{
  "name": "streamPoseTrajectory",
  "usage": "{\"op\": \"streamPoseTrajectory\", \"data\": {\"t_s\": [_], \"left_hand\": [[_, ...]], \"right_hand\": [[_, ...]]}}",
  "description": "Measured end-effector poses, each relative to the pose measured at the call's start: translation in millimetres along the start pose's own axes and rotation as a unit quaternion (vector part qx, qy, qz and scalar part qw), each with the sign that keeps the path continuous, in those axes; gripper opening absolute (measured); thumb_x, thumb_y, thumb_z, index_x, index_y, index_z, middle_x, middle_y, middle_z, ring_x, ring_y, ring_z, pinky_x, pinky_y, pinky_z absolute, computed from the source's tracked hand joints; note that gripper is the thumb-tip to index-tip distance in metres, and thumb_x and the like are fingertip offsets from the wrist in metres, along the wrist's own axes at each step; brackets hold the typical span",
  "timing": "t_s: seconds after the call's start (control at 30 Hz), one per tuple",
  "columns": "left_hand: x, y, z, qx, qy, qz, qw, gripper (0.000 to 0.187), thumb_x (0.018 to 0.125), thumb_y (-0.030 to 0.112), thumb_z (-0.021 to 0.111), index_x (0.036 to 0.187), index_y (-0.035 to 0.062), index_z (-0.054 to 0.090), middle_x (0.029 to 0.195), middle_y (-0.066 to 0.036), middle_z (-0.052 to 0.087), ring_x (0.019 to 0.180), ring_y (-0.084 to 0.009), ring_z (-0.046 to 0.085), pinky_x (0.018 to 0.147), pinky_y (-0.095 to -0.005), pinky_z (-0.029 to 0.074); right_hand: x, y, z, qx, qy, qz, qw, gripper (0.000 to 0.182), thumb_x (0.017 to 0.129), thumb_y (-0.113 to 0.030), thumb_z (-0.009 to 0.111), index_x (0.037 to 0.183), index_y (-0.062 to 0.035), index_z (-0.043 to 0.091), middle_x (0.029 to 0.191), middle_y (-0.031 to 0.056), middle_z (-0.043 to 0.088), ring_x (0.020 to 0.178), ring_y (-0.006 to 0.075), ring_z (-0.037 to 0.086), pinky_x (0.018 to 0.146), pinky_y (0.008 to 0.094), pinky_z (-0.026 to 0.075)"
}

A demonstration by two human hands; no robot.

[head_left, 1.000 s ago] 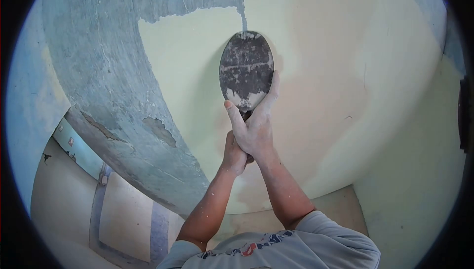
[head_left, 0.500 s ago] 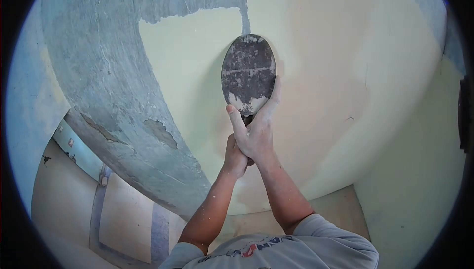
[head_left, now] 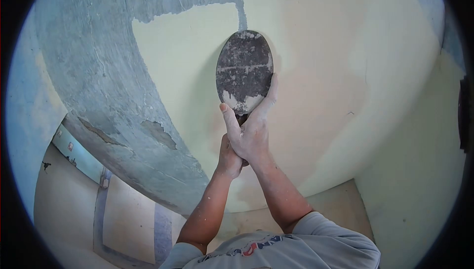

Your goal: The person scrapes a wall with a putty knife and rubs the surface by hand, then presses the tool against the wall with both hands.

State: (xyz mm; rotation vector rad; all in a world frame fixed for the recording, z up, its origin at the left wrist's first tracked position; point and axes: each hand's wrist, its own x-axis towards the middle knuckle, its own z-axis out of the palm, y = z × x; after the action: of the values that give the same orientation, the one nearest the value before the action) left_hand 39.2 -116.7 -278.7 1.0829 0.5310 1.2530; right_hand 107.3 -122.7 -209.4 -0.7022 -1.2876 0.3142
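An oval, dark trowel (head_left: pixel 244 66) with pale plaster smears lies against the wall in front of me, its handle pointing down. Round the handle, my left hand (head_left: pixel 229 158) is closed, and its fingers are partly hidden behind my right wrist. My right hand (head_left: pixel 253 135), white with dust, grips the trowel at the neck and lower blade. Its thumb lies along the lower left edge and a finger runs up the right edge.
Smooth pale green and beige plaster (head_left: pixel 321 96) covers much of the curved-looking surface. To the left is rough blue-grey surface (head_left: pixel 118 71) with a chipped patch (head_left: pixel 159 134). A side wall (head_left: pixel 414 170) stands at right, and lower walls (head_left: pixel 128 214) show at bottom left.
The trowel and both hands have shifted slightly left and up in view; the wall patches have shifted similarly. The grip looks the same.
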Motion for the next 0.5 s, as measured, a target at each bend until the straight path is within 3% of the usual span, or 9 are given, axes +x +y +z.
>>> {"op": "streamPoseTrajectory", "data": {"t_s": [0.13,0.23,0.3,0.5], "left_hand": [[3.1,11.3,4.7,0.015,0.009,-0.002,1.000,0.038,0.103,0.041,0.053,0.110,0.0050,0.063,0.069,0.003,0.055,0.044,-0.0044,0.043,0.038,-0.0233,0.027],[23.2,29.5,14.4,0.015,0.030,-0.001,0.999,0.035,0.102,0.040,0.053,0.105,0.0059,0.063,0.068,0.003,0.054,0.043,-0.0052,0.042,0.038,-0.0252,0.026],[38.1,38.4,14.2,-0.004,-0.003,0.010,1.000,0.036,0.102,0.041,0.053,0.098,0.0067,0.063,0.065,0.003,0.053,0.043,-0.0055,0.041,0.038,-0.0254,0.026],[16.9,31.0,15.6,0.026,0.009,-0.004,1.000,0.037,0.103,0.043,0.052,0.095,0.0080,0.062,0.064,0.003,0.053,0.043,-0.0055,0.042,0.038,-0.0251,0.027]], "right_hand": [[7.2,2.5,1.5,-0.040,0.005,-0.020,0.999,0.105,0.095,-0.012,0.067,0.157,0.0065,-0.015,0.151,0.0381,0.031,0.139,0.0421,0.045,0.116,0.0475,0.037],[37.2,7.5,3.9,-0.091,0.017,-0.127,0.988,0.104,0.094,-0.013,0.068,0.157,0.0078,-0.014,0.151,0.0390,0.031,0.139,0.0424,0.045,0.115,0.0454,0.037],[48.8,-24.9,5.1,-0.005,-0.002,-0.014,1.000,0.104,0.095,-0.015,0.068,0.157,0.0074,-0.013,0.150,0.0402,0.031,0.136,0.0432,0.048,0.115,0.0453,0.038],[29.8,3.7,0.3,-0.062,0.003,-0.075,0.995,0.103,0.096,-0.015,0.067,0.157,0.0064,-0.013,0.151,0.0388,0.031,0.138,0.0424,0.046,0.115,0.0458,0.038]]}}
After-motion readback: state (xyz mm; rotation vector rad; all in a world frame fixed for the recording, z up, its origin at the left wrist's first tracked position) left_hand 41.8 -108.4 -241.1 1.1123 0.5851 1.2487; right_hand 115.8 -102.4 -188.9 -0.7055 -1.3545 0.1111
